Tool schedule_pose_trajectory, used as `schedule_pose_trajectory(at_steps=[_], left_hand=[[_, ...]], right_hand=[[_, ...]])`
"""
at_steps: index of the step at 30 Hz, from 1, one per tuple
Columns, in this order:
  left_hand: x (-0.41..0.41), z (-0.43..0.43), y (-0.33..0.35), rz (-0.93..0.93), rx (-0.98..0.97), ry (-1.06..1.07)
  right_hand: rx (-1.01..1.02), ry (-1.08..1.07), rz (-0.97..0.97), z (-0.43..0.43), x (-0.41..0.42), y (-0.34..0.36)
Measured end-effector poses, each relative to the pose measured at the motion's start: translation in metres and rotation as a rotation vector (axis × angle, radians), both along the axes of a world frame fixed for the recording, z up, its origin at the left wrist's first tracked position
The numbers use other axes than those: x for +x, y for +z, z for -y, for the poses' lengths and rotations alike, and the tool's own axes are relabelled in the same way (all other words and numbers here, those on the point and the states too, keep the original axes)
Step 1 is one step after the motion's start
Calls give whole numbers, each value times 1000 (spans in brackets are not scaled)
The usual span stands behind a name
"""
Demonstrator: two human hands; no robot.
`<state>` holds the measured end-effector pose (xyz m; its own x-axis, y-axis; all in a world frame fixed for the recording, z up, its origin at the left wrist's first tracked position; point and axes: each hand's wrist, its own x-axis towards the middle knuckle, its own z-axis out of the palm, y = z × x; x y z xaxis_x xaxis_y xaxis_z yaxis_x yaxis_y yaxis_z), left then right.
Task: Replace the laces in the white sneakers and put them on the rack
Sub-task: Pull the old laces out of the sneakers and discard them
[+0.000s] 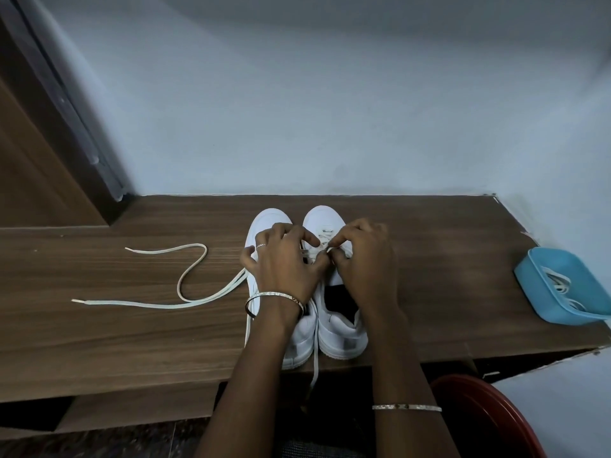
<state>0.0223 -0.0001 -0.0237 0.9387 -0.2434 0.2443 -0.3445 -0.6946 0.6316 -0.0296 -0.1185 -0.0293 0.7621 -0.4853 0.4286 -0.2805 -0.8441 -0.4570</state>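
Both hands meet over the right-hand sneaker (340, 332). The left hand (284, 262) and the right hand (363, 262) have their fingers curled in tight, and their fingertips pinch the lace (325, 241) at that shoe's front eyelets. The shoe sits directly under the grip, toe pointing away from it and heel towards the person. The left-hand sneaker (264, 223) is pressed against its side, largely covered by the left hand and wrist. Both shoes stand on the wooden top (429, 276). A loose lace (179, 285) lies out to the left of the grip in a long bend, its near part disappearing under the left hand. Below the grip a lace end (314, 365) hangs over the front edge between the two heels. Well off to the right of the grip is a blue tray (542, 279) with spare laces (558, 282) in it.
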Motion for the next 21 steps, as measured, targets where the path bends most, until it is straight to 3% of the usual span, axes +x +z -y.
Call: schedule_pose_trajectory(at_steps=[3,6,8,18,21], left_hand=[[1,0,0,7,9,15],[1,1,0,-5,26,11],[2,1,-1,-5,35,13],[2,0,0,-15,22,25],[3,0,-1,-15,26,24]], right_hand=[[185,-71,170,3,-2,-2],[730,-240,390,11,-2,2],[990,-331,502,22,-2,1],[1537,-437,557,49,-21,1],[1569,-447,572,62,-34,2]])
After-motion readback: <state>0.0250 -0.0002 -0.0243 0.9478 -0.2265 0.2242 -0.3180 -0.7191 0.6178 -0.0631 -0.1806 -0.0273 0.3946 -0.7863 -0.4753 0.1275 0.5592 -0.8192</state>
